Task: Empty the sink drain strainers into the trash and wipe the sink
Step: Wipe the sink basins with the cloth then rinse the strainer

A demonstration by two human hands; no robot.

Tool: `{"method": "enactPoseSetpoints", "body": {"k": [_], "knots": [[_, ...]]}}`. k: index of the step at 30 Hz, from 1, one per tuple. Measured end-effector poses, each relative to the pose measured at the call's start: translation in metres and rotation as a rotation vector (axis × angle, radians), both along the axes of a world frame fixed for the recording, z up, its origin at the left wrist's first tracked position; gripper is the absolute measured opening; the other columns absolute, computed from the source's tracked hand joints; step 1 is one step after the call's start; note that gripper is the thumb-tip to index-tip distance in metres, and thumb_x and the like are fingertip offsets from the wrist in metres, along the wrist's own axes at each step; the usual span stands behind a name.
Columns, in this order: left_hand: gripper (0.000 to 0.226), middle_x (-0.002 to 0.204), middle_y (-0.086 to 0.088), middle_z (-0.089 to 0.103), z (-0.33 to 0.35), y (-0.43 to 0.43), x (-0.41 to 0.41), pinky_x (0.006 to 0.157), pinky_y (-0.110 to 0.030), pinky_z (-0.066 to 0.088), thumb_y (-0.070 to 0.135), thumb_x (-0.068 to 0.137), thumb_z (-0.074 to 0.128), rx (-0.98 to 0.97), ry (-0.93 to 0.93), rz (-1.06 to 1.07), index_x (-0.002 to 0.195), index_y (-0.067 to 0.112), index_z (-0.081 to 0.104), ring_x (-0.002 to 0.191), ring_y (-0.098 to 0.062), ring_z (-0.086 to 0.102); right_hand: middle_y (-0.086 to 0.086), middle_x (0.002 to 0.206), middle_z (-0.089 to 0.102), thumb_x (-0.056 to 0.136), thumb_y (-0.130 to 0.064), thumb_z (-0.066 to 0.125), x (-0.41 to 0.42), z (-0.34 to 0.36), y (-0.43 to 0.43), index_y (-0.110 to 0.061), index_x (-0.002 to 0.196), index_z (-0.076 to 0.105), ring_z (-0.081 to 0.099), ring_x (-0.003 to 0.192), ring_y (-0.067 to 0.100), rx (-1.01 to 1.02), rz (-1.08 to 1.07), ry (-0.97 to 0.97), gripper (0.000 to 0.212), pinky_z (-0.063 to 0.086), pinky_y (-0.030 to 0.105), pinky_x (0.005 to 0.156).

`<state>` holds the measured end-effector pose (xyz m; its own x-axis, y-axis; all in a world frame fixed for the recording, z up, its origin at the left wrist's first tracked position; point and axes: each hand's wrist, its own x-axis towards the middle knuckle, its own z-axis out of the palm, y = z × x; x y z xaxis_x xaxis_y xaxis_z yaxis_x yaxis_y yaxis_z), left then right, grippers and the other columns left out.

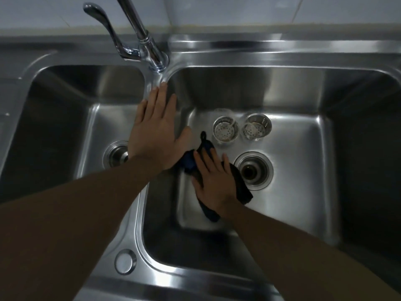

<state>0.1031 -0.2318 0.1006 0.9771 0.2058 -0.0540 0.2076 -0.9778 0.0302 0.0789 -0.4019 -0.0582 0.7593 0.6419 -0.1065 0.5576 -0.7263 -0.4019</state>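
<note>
A steel double sink fills the view. My right hand lies flat with straight fingers on a dark blue cloth, pressing it to the floor of the right basin, just left of the open drain. Two round perforated strainers stand side by side on the basin floor behind the drain. My left hand rests open, fingers spread, on the divider between the two basins.
The left basin's drain shows partly behind my left wrist. A chrome faucet with a lever handle rises at the back of the divider. A round cap sits on the front rim.
</note>
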Motion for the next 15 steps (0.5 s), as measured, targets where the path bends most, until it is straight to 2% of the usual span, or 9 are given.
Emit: {"method": "enactPoseSetpoints", "body": {"k": [2,5,7,8,9,12,13,15], "knots": [[0.078,0.169,-0.009,0.0,0.0,-0.001,0.0,0.126,-0.042,0.004,0.055,0.094,0.027,0.002,-0.017,0.001,0.159,0.011,0.021,0.156,-0.024,-0.002,0.006,0.162,0.027,0.098,-0.052,0.041,-0.02,-0.007,-0.002,-0.02,0.158,0.023,0.011,0.153,0.025,0.056,0.202,-0.015,0.07,0.016,0.053,0.119],[0.076,0.169,-0.009,0.003,0.0,-0.002,0.0,0.126,-0.043,0.007,0.055,0.096,0.026,-0.004,-0.039,0.008,0.158,0.011,0.024,0.156,-0.024,0.0,0.005,0.162,0.029,0.098,-0.051,0.039,-0.027,-0.014,-0.037,-0.022,0.157,0.025,0.012,0.153,0.024,0.065,0.645,-0.041,0.067,0.013,0.048,0.121],[0.077,0.169,-0.009,0.003,0.0,-0.001,-0.001,0.126,-0.043,0.007,0.056,0.096,0.027,-0.004,-0.039,0.012,0.158,0.011,0.024,0.156,-0.023,0.0,0.001,0.161,0.031,0.097,-0.049,0.043,-0.006,-0.013,-0.061,-0.027,0.157,0.027,0.014,0.152,0.024,0.042,0.798,-0.085,0.066,0.011,0.048,0.122],[0.078,0.169,-0.009,0.002,0.0,-0.001,0.0,0.126,-0.043,0.007,0.057,0.096,0.027,-0.004,-0.037,0.012,0.158,0.01,0.025,0.156,-0.023,0.0,0.0,0.161,0.032,0.095,-0.046,0.048,0.004,-0.012,-0.072,-0.028,0.156,0.029,0.017,0.152,0.024,0.027,0.757,-0.088,0.066,0.013,0.048,0.121],[0.078,0.169,-0.009,0.003,0.0,-0.001,0.001,0.126,-0.043,0.007,0.058,0.095,0.026,-0.001,-0.034,0.01,0.157,0.01,0.025,0.156,-0.024,0.001,0.0,0.16,0.034,0.093,-0.043,0.052,0.011,-0.01,-0.082,-0.029,0.155,0.032,0.02,0.151,0.024,0.02,0.622,-0.085,0.066,0.016,0.05,0.12],[0.08,0.169,-0.01,0.003,0.0,-0.001,0.001,0.126,-0.044,0.008,0.059,0.094,0.025,0.01,-0.031,0.009,0.157,0.009,0.025,0.156,-0.024,0.001,0.003,0.159,0.036,0.094,-0.037,0.057,0.017,-0.003,-0.101,-0.026,0.153,0.037,0.022,0.15,0.027,0.048,0.078,-0.052,0.064,0.026,0.055,0.116],[0.08,0.169,-0.01,0.003,0.0,-0.001,0.0,0.126,-0.044,0.008,0.059,0.094,0.025,0.01,-0.031,0.008,0.157,0.009,0.025,0.156,-0.024,0.001,0.004,0.158,0.036,0.094,-0.036,0.056,0.013,-0.003,-0.104,-0.025,0.153,0.037,0.022,0.15,0.028,0.064,0.061,-0.053,0.063,0.026,0.054,0.116],[0.08,0.169,-0.01,0.004,0.001,-0.001,0.0,0.126,-0.044,0.008,0.059,0.094,0.026,0.001,-0.04,0.007,0.157,0.009,0.026,0.156,-0.025,0.001,0.003,0.158,0.036,0.093,-0.036,0.054,0.005,-0.005,-0.112,-0.025,0.152,0.039,0.022,0.15,0.028,0.088,0.306,-0.08,0.062,0.022,0.05,0.12]]}}
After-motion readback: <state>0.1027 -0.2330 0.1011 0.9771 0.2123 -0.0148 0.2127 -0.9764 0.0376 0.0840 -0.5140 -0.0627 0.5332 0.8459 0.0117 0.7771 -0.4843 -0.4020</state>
